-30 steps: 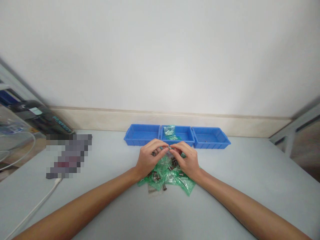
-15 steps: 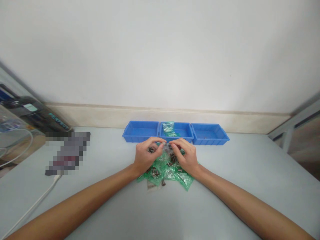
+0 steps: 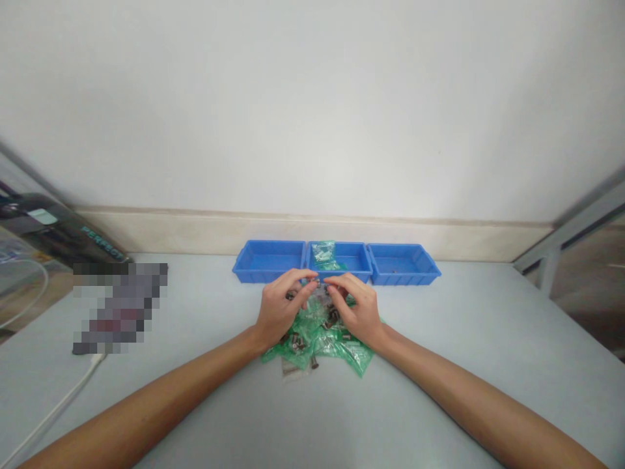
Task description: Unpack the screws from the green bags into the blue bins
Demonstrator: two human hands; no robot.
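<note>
My left hand [image 3: 279,312] is closed in a pinch, with a small shiny metal piece [image 3: 318,283] at its thumb and index fingertips. It is too small to name surely. Facing it, my right hand [image 3: 360,309] also has thumb and index finger close together; whatever they hold is too small to make out. Beneath both hands lies a pile of green plastic bags [image 3: 325,342] with dark metal screws [image 3: 297,341] in and on it. One loose screw [image 3: 315,363] lies at the near edge, beside a small clear bag [image 3: 293,372].
Behind the pile stand a left blue tray [image 3: 271,277], a middle blue tray [image 3: 364,273] holding a green packet [image 3: 323,253], and a right blue tray [image 3: 407,279] with a tiny bit inside. At left lie a blurred-out phone-like object [image 3: 122,303], its white cable [image 3: 73,391] and a black box [image 3: 73,231].
The view has shifted slightly, moving everything a little left and down. My hands stay over the pile, and the left fingers have loosened slightly around the small metal piece.
</note>
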